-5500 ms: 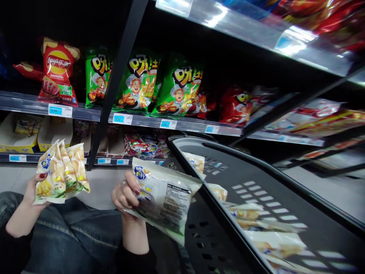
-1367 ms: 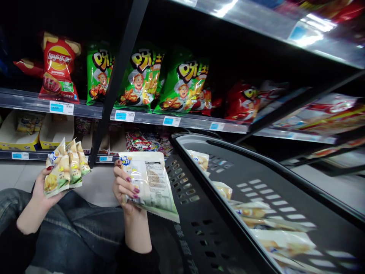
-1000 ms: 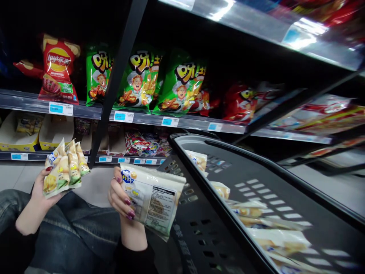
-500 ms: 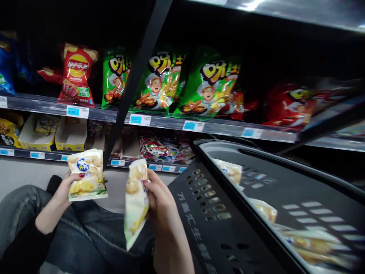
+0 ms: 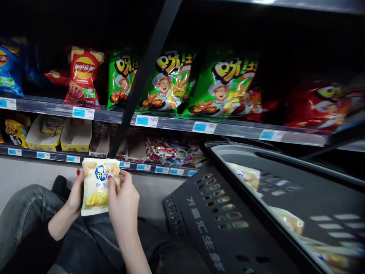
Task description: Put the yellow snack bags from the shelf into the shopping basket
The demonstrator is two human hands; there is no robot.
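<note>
A cream-coloured snack bag [image 5: 95, 188] with a blue logo and yellow fries printed on it is held upright above my lap. My left hand [image 5: 73, 198] is closed around its left edge, thumb up along the side. My right hand [image 5: 124, 201] grips the right side, with the thumb pressed on the front and the fingers behind. Only one bag shows plainly; whether a second one lies behind it I cannot tell. Right of my hands, a dark grey shopping basket [image 5: 196, 213] holds several similar snack bags [image 5: 248, 177].
On the shelf [image 5: 173, 122] ahead stand a red chip bag [image 5: 82, 78], green snack bags [image 5: 221, 87] and a blue bag [image 5: 10, 72]. Lower down are open cardboard trays [image 5: 75, 139] and small candy packets [image 5: 162, 152]. A dark slanted post [image 5: 142, 76] crosses the shelves.
My right hand has brought its bag leftward to the bag in my left hand, and both hands now meet there. The view has shifted slightly.
</note>
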